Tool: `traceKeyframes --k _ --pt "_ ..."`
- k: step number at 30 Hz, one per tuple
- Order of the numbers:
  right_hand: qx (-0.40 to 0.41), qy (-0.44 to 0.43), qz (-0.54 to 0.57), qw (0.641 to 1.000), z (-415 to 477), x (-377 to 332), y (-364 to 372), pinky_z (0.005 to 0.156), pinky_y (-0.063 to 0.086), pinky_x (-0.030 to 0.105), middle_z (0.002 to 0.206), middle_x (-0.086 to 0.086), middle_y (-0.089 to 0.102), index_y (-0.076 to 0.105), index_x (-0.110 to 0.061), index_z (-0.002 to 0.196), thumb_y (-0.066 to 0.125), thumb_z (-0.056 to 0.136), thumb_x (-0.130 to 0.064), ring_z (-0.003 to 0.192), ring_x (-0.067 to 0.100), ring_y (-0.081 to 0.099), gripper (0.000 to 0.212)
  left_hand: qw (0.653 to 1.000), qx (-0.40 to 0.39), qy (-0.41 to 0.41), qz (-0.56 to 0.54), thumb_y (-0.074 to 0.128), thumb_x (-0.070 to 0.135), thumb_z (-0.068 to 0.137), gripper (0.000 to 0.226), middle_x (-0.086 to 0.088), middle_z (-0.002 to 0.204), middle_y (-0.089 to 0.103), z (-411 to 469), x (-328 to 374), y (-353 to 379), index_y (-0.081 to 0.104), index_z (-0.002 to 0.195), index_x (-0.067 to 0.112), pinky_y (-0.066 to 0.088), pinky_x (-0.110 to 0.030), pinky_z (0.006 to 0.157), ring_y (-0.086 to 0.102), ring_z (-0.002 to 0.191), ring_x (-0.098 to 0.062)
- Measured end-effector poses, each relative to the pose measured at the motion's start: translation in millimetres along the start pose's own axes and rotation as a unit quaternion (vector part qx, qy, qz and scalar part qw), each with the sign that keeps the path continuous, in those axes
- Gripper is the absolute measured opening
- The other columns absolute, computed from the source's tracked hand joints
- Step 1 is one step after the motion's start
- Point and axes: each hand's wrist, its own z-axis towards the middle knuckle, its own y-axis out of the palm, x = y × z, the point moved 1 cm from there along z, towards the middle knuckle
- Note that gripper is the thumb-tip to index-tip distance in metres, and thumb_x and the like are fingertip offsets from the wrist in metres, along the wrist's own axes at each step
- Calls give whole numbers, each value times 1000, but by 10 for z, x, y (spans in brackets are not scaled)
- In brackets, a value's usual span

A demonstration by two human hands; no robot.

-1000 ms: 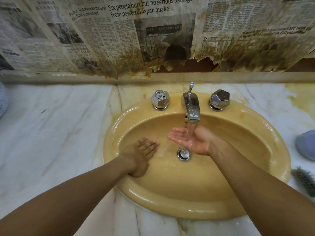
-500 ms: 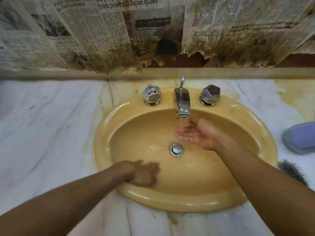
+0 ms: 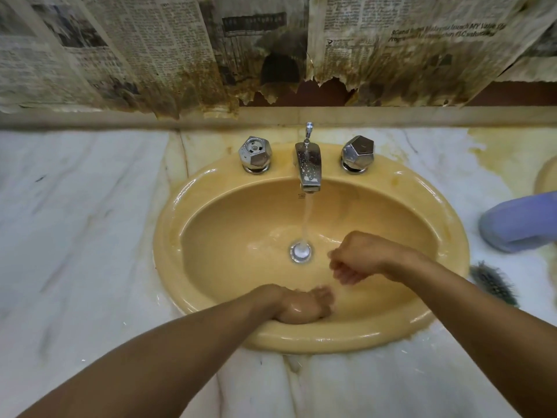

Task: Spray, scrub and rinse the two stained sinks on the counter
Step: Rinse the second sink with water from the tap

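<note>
A yellow sink (image 3: pixel 211 297) is set into the marble counter, and its chrome tap (image 3: pixel 308 167) runs a stream of water onto the drain (image 3: pixel 300 252). My left hand (image 3: pixel 301 307) presses against the wet front wall of the basin, its fingers blurred. My right hand (image 3: pixel 355 260) hovers over the basin just right of the drain, wrist bent, fingers hanging loosely curled and blurred, holding nothing. The rim of a second yellow sink (image 3: pixel 546 176) shows at the far right edge.
Two faceted chrome knobs (image 3: pixel 255 153) (image 3: pixel 358 152) flank the tap. A purple plastic object (image 3: pixel 518 221) lies on the counter right of the sink, with a dark bristle brush (image 3: pixel 494 282) in front of it. Stained, torn newspaper (image 3: pixel 180 55) covers the wall behind.
My right hand left the stream under the tap and dropped toward the basin's front, turning palm down. My left hand slid from the basin's left side to its front wall.
</note>
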Motion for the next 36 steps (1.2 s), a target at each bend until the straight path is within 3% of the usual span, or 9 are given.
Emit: traceKeyframes --k 4,9,11,17,21,25,30,33,36 --pt "48 -49 264 962 271 -95 -147 89 61 46 101 27 75 66 11 111 48 108 -25 88 35 74 40 999 -22 -42 25 19 39 114 59 11 170 -11 -240 -442 -27 -2 166 21 -1 -34 125 -2 157 -11" --pt "-104 -34 631 768 455 -440 -16 68 65 41 96 25 75 58 7 122 43 109 -22 80 36 77 35 957 61 -184 216 15 41 111 64 1 169 -23 -411 -1062 -143 -13 164 17 -9 -41 127 -17 157 -13" --pt "-127 -39 655 743 432 -488 12 64 64 37 88 22 75 63 6 113 43 107 -19 74 32 76 33 963 50 -184 189 16 41 110 66 -1 169 -24 -305 -885 -82 -14 163 15 -11 -46 126 -18 157 -14" --pt "-231 1 319 919 -58 -55 -209 80 63 41 103 31 72 69 16 105 45 105 -17 92 41 74 40 998 -4 -4 -68 22 26 113 52 -1 171 15 11 148 1 19 162 9 10 -37 125 18 153 -14" --pt "-26 28 -87 995 -209 244 -487 82 60 38 87 12 77 73 6 100 52 105 -24 84 28 74 36 996 -47 10 -78 22 37 114 52 20 168 9 -277 -6 -47 14 165 29 7 -30 126 13 154 -5" --pt "67 -43 77 994 83 79 -421 88 61 39 94 18 77 71 6 103 52 106 -28 82 28 74 40 949 6 -185 257 16 39 112 60 6 170 -15 -741 -843 -285 -7 165 20 -6 -42 126 -9 158 -13" --pt "-106 -44 588 801 420 -483 -4 83 62 41 98 23 75 67 6 113 42 108 -28 89 33 75 43 834 89 -233 492 9 46 108 68 -1 164 -31 -780 -1405 -600 -19 161 15 -18 -49 125 -26 154 -17" --pt "-130 -21 696 705 413 -569 132 63 63 32 82 16 74 70 4 97 47 105 -23 72 25 73 37 889 100 -216 392 12 47 108 70 -5 165 -31 -447 -1218 -313 -21 159 12 -14 -51 125 -24 155 -21" --pt "-126 -26 688 714 253 -388 50 61 64 35 85 21 74 72 8 92 46 106 -18 71 30 76 40 980 58 -132 137 17 49 110 70 0 168 -27 39 -681 49 -15 163 17 -12 -48 126 -22 155 -14"
